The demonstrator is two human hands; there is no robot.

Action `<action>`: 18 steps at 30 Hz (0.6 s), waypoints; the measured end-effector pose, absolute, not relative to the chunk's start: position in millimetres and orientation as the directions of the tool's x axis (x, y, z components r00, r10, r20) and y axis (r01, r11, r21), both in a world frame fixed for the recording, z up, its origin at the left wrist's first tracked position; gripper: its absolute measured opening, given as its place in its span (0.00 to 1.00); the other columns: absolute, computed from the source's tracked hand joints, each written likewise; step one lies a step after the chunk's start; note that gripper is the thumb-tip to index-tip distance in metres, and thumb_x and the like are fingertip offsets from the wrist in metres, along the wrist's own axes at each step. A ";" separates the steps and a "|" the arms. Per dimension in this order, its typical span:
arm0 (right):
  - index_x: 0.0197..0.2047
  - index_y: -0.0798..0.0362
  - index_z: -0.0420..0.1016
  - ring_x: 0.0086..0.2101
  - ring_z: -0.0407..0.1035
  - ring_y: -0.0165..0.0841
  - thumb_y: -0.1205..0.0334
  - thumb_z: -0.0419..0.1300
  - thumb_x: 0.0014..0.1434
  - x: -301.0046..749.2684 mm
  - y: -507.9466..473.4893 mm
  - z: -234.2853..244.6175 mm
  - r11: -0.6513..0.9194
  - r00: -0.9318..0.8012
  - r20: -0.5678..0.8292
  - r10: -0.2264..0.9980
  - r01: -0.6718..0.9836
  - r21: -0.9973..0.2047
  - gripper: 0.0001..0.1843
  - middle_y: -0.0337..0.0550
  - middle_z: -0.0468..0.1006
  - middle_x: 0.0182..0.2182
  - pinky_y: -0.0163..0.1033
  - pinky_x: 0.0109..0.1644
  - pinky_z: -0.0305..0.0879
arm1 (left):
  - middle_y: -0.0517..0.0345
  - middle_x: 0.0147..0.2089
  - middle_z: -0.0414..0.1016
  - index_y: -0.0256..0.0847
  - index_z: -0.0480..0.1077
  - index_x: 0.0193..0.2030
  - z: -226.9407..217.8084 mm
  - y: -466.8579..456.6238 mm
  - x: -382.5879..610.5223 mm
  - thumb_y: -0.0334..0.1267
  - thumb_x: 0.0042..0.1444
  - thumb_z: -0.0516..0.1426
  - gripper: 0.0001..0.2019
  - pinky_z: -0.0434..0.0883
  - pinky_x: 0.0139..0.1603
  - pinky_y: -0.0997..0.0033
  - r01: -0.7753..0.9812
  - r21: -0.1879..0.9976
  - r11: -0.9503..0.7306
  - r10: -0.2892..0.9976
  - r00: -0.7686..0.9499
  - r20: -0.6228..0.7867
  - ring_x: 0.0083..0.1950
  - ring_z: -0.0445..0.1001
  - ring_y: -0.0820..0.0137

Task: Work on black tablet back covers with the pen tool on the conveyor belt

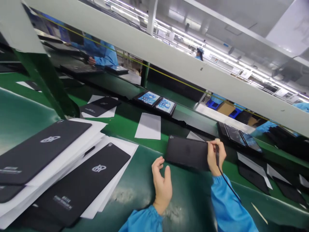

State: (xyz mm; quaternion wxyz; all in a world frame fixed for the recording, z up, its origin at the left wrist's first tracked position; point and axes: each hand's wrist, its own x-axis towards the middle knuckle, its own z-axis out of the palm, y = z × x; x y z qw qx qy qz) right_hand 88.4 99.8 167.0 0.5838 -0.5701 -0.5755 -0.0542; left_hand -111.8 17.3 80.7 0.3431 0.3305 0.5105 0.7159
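A black tablet back cover [187, 152] is tilted up above the green bench, with a small round camera hole at its upper left corner. My right hand [215, 156] pinches its right end. A thin dark pen-like tool [217, 154] with a black cord also sits in that hand; its kind is not clear. My left hand [161, 185] is open, fingers apart, just off the cover's lower left corner. At the left, black covers with a white animal-like logo [98, 168] lie stacked with white sheets [131, 149] between them.
Past the bench runs a dark conveyor with paired tablets showing blue screens [157, 100] and more devices [238, 137]. A white sheet [148, 126] lies on the green ledge. A green post [48, 83] stands left. Co-workers in blue sleeves [106, 54] are across the line.
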 end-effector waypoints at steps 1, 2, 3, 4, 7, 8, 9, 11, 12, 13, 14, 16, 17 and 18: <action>0.35 0.53 0.71 0.27 0.70 0.31 0.54 0.61 0.63 99.7 79.6 161.2 0.334 0.345 0.720 0.602 0.710 -0.620 0.11 0.40 0.76 0.29 0.35 0.33 0.66 | 0.45 0.59 0.71 0.43 0.68 0.55 79.1 19.4 -112.1 0.42 0.61 0.60 0.17 0.66 0.61 0.59 -0.181 0.957 -0.225 0.844 -0.528 0.099 0.59 0.71 0.59; 0.35 0.53 0.72 0.27 0.71 0.32 0.53 0.62 0.62 109.5 60.7 154.6 0.319 0.357 0.705 0.613 0.704 -0.634 0.11 0.41 0.77 0.29 0.35 0.33 0.67 | 0.45 0.58 0.73 0.42 0.69 0.56 77.3 20.8 -111.3 0.43 0.60 0.61 0.19 0.67 0.61 0.58 -0.230 0.954 -0.191 0.879 -0.472 0.063 0.59 0.72 0.58; 0.35 0.53 0.72 0.28 0.72 0.32 0.53 0.63 0.61 118.0 43.8 147.8 0.303 0.364 0.688 0.627 0.700 -0.647 0.12 0.42 0.78 0.30 0.35 0.34 0.67 | 0.45 0.56 0.75 0.41 0.70 0.55 75.3 21.3 -109.4 0.45 0.59 0.61 0.19 0.68 0.60 0.58 -0.290 0.947 -0.140 0.926 -0.378 0.021 0.57 0.74 0.57; 0.36 0.53 0.73 0.29 0.74 0.33 0.53 0.64 0.61 125.5 29.0 141.3 0.289 0.367 0.671 0.644 0.695 -0.658 0.12 0.43 0.80 0.30 0.36 0.35 0.68 | 0.45 0.54 0.77 0.39 0.71 0.52 73.4 20.9 -106.8 0.48 0.58 0.62 0.19 0.70 0.58 0.58 -0.349 0.934 -0.076 0.966 -0.259 -0.019 0.55 0.76 0.56; 0.40 0.53 0.75 0.35 0.77 0.36 0.54 0.60 0.66 145.7 -2.0 126.7 0.258 0.335 0.639 0.693 0.712 -0.653 0.11 0.46 0.83 0.37 0.41 0.43 0.72 | 0.46 0.46 0.81 0.37 0.74 0.44 69.6 15.0 -97.2 0.51 0.57 0.62 0.18 0.74 0.50 0.60 -0.448 0.888 0.108 0.994 0.050 -0.095 0.49 0.79 0.56; 0.42 0.53 0.77 0.38 0.78 0.37 0.55 0.58 0.67 152.4 -8.7 124.3 0.248 0.310 0.646 0.698 0.741 -0.624 0.11 0.47 0.83 0.39 0.43 0.46 0.73 | 0.47 0.44 0.82 0.37 0.73 0.45 69.2 12.4 -94.5 0.51 0.56 0.62 0.18 0.75 0.48 0.61 -0.460 0.874 0.156 0.987 0.109 -0.118 0.47 0.80 0.56; 0.45 0.53 0.77 0.40 0.79 0.38 0.56 0.57 0.68 159.2 -14.4 123.3 0.239 0.286 0.664 0.691 0.777 -0.583 0.11 0.48 0.83 0.41 0.44 0.49 0.73 | 0.48 0.42 0.82 0.38 0.72 0.46 69.2 10.0 -92.5 0.50 0.56 0.63 0.19 0.76 0.46 0.62 -0.469 0.860 0.201 0.978 0.153 -0.145 0.45 0.81 0.57; 0.50 0.53 0.77 0.41 0.79 0.38 0.59 0.54 0.70 171.6 -23.8 125.0 0.226 0.245 0.709 0.662 0.836 -0.500 0.13 0.48 0.83 0.43 0.45 0.51 0.74 | 0.52 0.38 0.83 0.40 0.69 0.51 69.9 6.6 -90.1 0.47 0.54 0.64 0.21 0.76 0.41 0.64 -0.472 0.836 0.280 0.956 0.216 -0.198 0.40 0.82 0.59; 0.53 0.53 0.77 0.40 0.80 0.38 0.60 0.54 0.70 176.6 -28.1 127.2 0.228 0.226 0.724 0.652 0.852 -0.471 0.14 0.48 0.84 0.43 0.45 0.50 0.74 | 0.53 0.37 0.83 0.40 0.67 0.53 70.4 5.9 -89.7 0.45 0.53 0.65 0.23 0.76 0.39 0.65 -0.465 0.831 0.305 0.948 0.232 -0.218 0.38 0.82 0.60; 0.54 0.53 0.76 0.38 0.80 0.37 0.61 0.53 0.70 180.3 -32.6 129.8 0.238 0.204 0.730 0.652 0.859 -0.453 0.15 0.47 0.84 0.41 0.43 0.48 0.75 | 0.55 0.36 0.83 0.41 0.67 0.53 71.1 5.6 -89.6 0.44 0.52 0.65 0.23 0.76 0.38 0.66 -0.455 0.833 0.316 0.944 0.235 -0.230 0.36 0.82 0.62; 0.56 0.53 0.76 0.35 0.80 0.35 0.62 0.54 0.70 182.6 -37.1 132.5 0.256 0.176 0.727 0.663 0.860 -0.441 0.15 0.45 0.84 0.39 0.41 0.45 0.76 | 0.56 0.35 0.82 0.41 0.66 0.53 71.9 5.8 -89.8 0.43 0.51 0.66 0.24 0.76 0.38 0.66 -0.445 0.838 0.316 0.945 0.227 -0.236 0.35 0.82 0.63; 0.57 0.51 0.76 0.30 0.80 0.33 0.61 0.56 0.69 182.9 -46.7 136.5 0.309 0.107 0.717 0.689 0.852 -0.423 0.15 0.42 0.84 0.35 0.38 0.39 0.76 | 0.58 0.34 0.82 0.41 0.66 0.52 74.0 6.4 -90.5 0.41 0.50 0.66 0.23 0.76 0.37 0.68 -0.433 0.846 0.310 0.948 0.211 -0.240 0.32 0.81 0.65; 0.56 0.51 0.77 0.29 0.79 0.33 0.60 0.58 0.68 181.1 -51.6 137.2 0.339 0.084 0.717 0.692 0.839 -0.426 0.15 0.41 0.84 0.32 0.38 0.38 0.76 | 0.58 0.34 0.82 0.41 0.66 0.51 75.2 6.6 -90.9 0.41 0.50 0.66 0.23 0.76 0.37 0.68 -0.432 0.847 0.311 0.948 0.208 -0.242 0.31 0.81 0.66; 0.55 0.51 0.78 0.28 0.79 0.33 0.58 0.59 0.68 178.0 -56.3 137.0 0.365 0.082 0.715 0.694 0.816 -0.448 0.15 0.41 0.83 0.31 0.38 0.37 0.76 | 0.58 0.33 0.82 0.41 0.66 0.50 76.5 6.6 -91.0 0.42 0.51 0.66 0.22 0.76 0.36 0.68 -0.432 0.845 0.315 0.946 0.210 -0.246 0.30 0.81 0.66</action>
